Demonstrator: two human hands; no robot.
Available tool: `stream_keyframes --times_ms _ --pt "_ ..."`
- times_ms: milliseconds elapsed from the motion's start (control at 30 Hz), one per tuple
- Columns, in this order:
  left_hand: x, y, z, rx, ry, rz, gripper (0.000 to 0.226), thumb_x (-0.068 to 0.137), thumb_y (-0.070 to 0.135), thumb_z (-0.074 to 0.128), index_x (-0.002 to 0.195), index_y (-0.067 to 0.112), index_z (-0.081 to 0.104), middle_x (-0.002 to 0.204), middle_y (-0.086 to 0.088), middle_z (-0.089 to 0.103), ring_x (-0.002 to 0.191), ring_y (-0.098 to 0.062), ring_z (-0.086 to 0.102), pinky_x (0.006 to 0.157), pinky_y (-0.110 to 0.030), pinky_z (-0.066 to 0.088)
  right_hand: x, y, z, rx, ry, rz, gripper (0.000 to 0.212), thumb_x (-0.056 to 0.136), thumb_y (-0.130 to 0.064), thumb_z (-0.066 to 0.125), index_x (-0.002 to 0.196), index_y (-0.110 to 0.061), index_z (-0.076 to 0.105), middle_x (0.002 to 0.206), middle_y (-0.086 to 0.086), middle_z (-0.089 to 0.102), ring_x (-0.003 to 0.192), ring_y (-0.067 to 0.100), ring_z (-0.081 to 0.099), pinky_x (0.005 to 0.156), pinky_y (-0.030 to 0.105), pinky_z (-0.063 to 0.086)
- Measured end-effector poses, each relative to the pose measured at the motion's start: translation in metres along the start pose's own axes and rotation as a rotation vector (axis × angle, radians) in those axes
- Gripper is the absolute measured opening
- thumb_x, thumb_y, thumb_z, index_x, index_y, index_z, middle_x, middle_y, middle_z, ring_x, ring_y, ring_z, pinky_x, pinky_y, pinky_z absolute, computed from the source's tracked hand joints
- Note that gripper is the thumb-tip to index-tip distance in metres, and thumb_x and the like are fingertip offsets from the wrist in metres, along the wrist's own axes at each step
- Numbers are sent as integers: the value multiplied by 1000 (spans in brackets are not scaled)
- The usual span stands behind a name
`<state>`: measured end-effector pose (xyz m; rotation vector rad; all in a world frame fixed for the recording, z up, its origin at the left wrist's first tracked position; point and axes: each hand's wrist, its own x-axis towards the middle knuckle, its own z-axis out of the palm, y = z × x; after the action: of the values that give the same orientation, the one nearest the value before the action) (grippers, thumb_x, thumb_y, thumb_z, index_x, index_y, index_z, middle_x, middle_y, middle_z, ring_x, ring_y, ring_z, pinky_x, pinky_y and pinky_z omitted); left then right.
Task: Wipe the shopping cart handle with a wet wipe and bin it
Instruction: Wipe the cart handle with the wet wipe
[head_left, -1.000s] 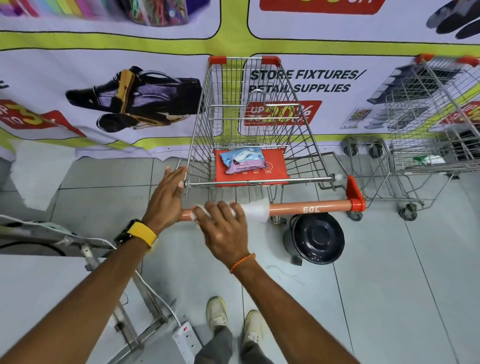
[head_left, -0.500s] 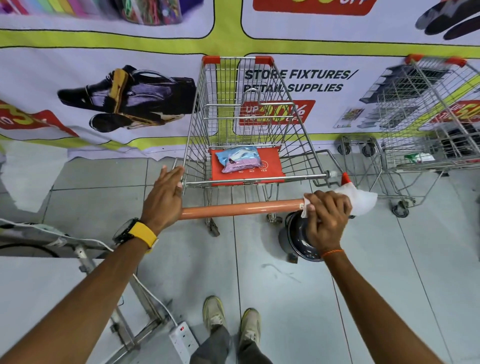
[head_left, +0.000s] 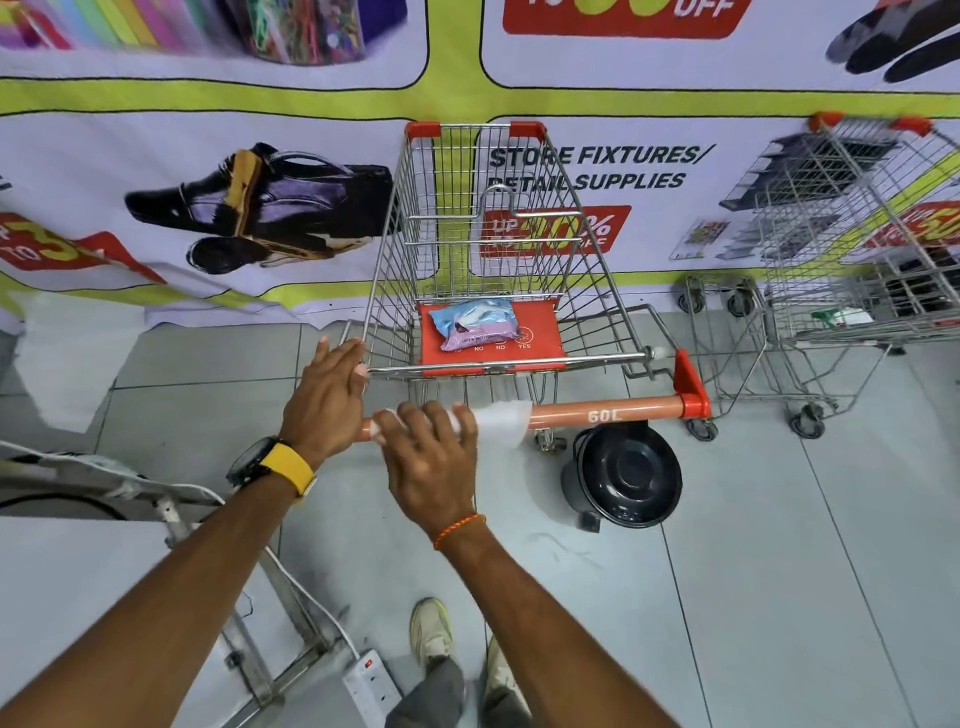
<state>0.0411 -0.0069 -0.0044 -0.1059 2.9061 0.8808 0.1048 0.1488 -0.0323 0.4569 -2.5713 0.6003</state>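
A wire shopping cart (head_left: 483, 249) stands in front of me with an orange handle (head_left: 597, 413) marked 60L. My right hand (head_left: 428, 462) presses a white wet wipe (head_left: 501, 418) around the left part of the handle; the wipe trails out to the right of my fingers. My left hand (head_left: 324, 397) rests on the handle's left end beside the cart's wire frame, fingers loosely extended. A black bin (head_left: 626, 473) with a closed lid sits on the floor below the handle's right half. A pack of wipes (head_left: 475, 322) lies on the cart's red seat flap.
A second wire cart (head_left: 852, 249) stands at the right against the printed banner wall. A metal frame, white cables and a power strip (head_left: 371, 686) lie on the floor at lower left. My shoes (head_left: 431, 631) are just behind the cart.
My right hand slid the wipe from the left of the handle to its right end, then back to the left part. The left hand has stayed at the left end.
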Motion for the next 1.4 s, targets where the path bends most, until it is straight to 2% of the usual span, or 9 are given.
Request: stream_keyframes --times_ms 167,433,533,833,1000,1167,1267,1333,1400 --pt "-4 3 -3 2 -4 31 45 103 21 34 146 9 41 157 -8 38 151 -29 15 118 -55 23 -14 79 -30 3 -17 15 28 99 -32 53 120 -26 71 121 1 72 109 29 64 100 47 38" --pt "-4 8 -2 65 -7 44 47 103 24 32 146 6 39 157 -11 36 151 -28 12 121 -49 14 -27 209 -112 -72 127 174 26 97 -19 54 111 -17 75 110 8 73 103 35 61 90 54 41" --pt "-6 14 1 71 -3 18 47 103 23 33 146 5 38 158 -12 35 151 -28 12 122 -48 13 -28 192 -99 -50 130 210 28 98 -22 52 111 -16 75 115 7 73 109 35 61 96 58 40" --pt "-5 13 -3 134 -22 34 47 103 23 32 146 5 38 157 -12 36 151 -30 13 120 -49 15 -3 28 -23 44 -100 -58 31 102 -30 52 130 -22 64 128 0 69 117 27 61 103 45 39" --pt "1 8 -14 288 -54 118 43 101 21 35 140 5 43 150 -15 46 149 -33 21 116 -56 25 -7 90 -49 13 -183 -163 35 101 -21 56 135 -20 60 135 2 66 118 27 61 99 43 43" --pt "4 19 -20 522 -57 215 46 96 21 45 137 0 43 143 -22 52 144 -39 31 114 -58 28 -22 197 -123 -3 -210 5 35 104 -22 45 135 -18 62 144 5 61 135 24 54 112 45 38" --pt "6 39 -17 642 -71 261 58 93 21 48 144 -3 35 150 -23 43 146 -39 27 118 -56 23 -21 251 -165 -182 -271 61 51 86 -6 67 134 -21 61 146 3 59 139 23 52 120 51 31" --pt "5 67 -10 649 -71 269 62 92 23 48 146 -2 32 153 -22 39 147 -38 24 119 -55 19 -25 278 -195 -188 -169 264 48 83 -1 61 126 -20 68 139 4 65 132 27 58 112 50 41" --pt "5 102 2 621 -64 287 64 92 25 49 147 -2 30 153 -21 38 148 -36 22 119 -54 18 -34 298 -225 -5 34 587 43 90 3 54 121 -22 71 128 6 72 120 29 66 99 44 54"
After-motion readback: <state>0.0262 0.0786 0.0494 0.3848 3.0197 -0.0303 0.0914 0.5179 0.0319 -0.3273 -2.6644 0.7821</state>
